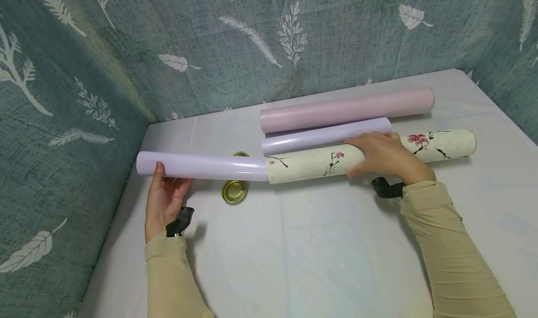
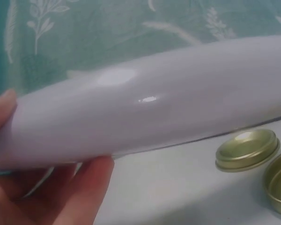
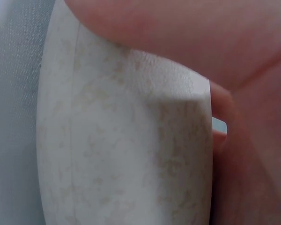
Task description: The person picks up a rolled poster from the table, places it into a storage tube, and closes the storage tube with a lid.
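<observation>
A glossy lilac roll (image 1: 201, 165) (image 2: 150, 108) sticks out of the left end of a cream tube (image 1: 315, 163) (image 3: 126, 154) painted with plum blossoms. My left hand (image 1: 165, 197) holds the roll near its free left end, thumb over the top and fingers (image 2: 79, 187) underneath. My right hand (image 1: 380, 154) grips the cream tube around its middle, held just above the white table (image 1: 315, 252). Two gold metal lids (image 1: 234, 191) (image 2: 247, 149) lie on the table under the roll.
A thick pink roll (image 1: 346, 109) and a second lilac roll (image 1: 323, 137) lie behind the tube. Leaf-print fabric walls (image 1: 75, 84) close in the back and both sides of the table.
</observation>
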Demonstrator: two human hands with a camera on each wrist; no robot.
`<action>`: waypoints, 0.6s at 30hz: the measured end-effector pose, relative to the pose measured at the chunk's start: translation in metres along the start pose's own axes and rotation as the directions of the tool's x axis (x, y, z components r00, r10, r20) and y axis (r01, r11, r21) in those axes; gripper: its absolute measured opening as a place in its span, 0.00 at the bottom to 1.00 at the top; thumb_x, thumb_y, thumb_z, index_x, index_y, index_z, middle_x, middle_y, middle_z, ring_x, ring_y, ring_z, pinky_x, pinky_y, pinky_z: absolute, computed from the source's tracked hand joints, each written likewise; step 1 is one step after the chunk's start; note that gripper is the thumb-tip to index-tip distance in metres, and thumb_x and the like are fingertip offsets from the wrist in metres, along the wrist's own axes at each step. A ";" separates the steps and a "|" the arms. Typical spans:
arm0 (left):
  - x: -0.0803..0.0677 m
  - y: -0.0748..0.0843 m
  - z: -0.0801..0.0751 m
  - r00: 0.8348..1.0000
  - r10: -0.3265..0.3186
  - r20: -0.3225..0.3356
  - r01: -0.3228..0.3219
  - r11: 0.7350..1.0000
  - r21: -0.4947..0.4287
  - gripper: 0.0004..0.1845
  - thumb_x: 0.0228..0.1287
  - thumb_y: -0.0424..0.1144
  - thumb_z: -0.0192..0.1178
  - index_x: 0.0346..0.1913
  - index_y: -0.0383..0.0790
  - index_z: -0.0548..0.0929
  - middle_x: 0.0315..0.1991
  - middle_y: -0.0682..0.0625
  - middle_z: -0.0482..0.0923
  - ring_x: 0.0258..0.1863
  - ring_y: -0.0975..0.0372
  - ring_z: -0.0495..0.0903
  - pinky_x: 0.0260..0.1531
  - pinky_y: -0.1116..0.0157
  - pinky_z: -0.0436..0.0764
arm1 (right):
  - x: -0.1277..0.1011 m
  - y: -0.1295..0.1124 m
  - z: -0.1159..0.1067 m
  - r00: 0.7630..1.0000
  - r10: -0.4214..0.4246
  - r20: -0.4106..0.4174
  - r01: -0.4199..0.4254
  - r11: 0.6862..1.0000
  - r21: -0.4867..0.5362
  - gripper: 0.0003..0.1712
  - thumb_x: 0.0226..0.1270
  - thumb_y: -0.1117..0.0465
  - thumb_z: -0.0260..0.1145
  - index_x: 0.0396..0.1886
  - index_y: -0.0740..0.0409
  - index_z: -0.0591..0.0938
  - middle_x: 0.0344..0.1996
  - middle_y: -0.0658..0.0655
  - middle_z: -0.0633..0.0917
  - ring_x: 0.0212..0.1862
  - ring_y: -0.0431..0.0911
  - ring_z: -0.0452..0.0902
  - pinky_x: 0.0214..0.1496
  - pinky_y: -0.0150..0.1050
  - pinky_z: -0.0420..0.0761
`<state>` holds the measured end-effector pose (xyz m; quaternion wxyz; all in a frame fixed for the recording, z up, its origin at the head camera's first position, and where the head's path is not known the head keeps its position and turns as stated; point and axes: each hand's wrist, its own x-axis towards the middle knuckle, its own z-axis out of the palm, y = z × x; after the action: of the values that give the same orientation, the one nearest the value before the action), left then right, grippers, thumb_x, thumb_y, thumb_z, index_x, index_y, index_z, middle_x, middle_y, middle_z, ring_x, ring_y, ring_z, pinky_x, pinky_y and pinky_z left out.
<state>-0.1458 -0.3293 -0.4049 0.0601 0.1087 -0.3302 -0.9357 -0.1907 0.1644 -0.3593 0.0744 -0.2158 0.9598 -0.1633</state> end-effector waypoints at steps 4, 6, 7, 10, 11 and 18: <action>0.000 -0.002 0.001 0.999 0.010 0.047 -0.010 1.000 0.005 0.30 0.61 0.40 0.56 0.63 0.50 0.54 0.54 0.46 0.62 0.55 0.54 0.65 0.53 0.53 0.66 | 0.000 0.000 -0.001 1.000 0.002 -0.001 -0.002 1.000 0.004 0.47 0.32 0.40 0.74 0.58 0.48 0.71 0.54 0.52 0.74 0.55 0.52 0.65 0.45 0.53 0.55; 0.000 -0.003 0.001 0.997 0.010 0.072 -0.010 1.000 0.006 0.30 0.62 0.40 0.55 0.63 0.50 0.54 0.54 0.46 0.62 0.55 0.53 0.65 0.54 0.53 0.64 | 0.001 0.000 -0.001 1.000 0.003 -0.002 -0.003 1.000 0.004 0.47 0.32 0.40 0.74 0.58 0.47 0.71 0.54 0.52 0.75 0.55 0.52 0.65 0.45 0.53 0.54; 0.000 -0.003 0.001 0.996 0.008 0.085 -0.009 1.000 0.010 0.30 0.62 0.40 0.54 0.63 0.50 0.53 0.54 0.46 0.62 0.56 0.53 0.65 0.54 0.53 0.64 | 0.001 0.000 -0.001 1.000 0.003 -0.001 -0.003 1.000 0.004 0.47 0.32 0.40 0.74 0.58 0.47 0.71 0.54 0.52 0.74 0.56 0.52 0.65 0.45 0.53 0.54; 0.000 -0.002 0.000 0.993 0.005 0.114 -0.007 1.000 0.019 0.29 0.63 0.41 0.53 0.64 0.50 0.52 0.54 0.45 0.61 0.56 0.52 0.64 0.54 0.53 0.63 | 0.001 0.000 -0.001 1.000 0.002 0.004 -0.002 1.000 0.003 0.48 0.32 0.39 0.74 0.58 0.48 0.71 0.54 0.53 0.74 0.56 0.52 0.65 0.45 0.53 0.54; 0.000 -0.002 0.000 0.993 0.007 0.119 -0.009 1.000 0.023 0.29 0.63 0.41 0.53 0.63 0.50 0.52 0.54 0.45 0.61 0.56 0.52 0.65 0.54 0.52 0.63 | 0.001 0.000 -0.001 1.000 0.002 0.004 -0.002 1.000 0.003 0.49 0.31 0.39 0.74 0.59 0.48 0.70 0.55 0.53 0.74 0.56 0.52 0.65 0.45 0.53 0.54; 0.000 -0.006 -0.001 0.984 0.014 0.178 -0.025 0.998 0.058 0.26 0.65 0.41 0.50 0.63 0.48 0.53 0.52 0.45 0.61 0.51 0.52 0.69 0.51 0.54 0.67 | 0.002 0.001 0.003 1.000 -0.010 -0.002 0.010 1.000 0.008 0.46 0.30 0.40 0.75 0.56 0.47 0.73 0.53 0.50 0.75 0.53 0.50 0.67 0.44 0.52 0.55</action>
<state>-0.1458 -0.3256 -0.4098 0.0364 0.0236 -0.3632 -0.9307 -0.1924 0.1636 -0.3626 0.0737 -0.2200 0.9581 -0.1678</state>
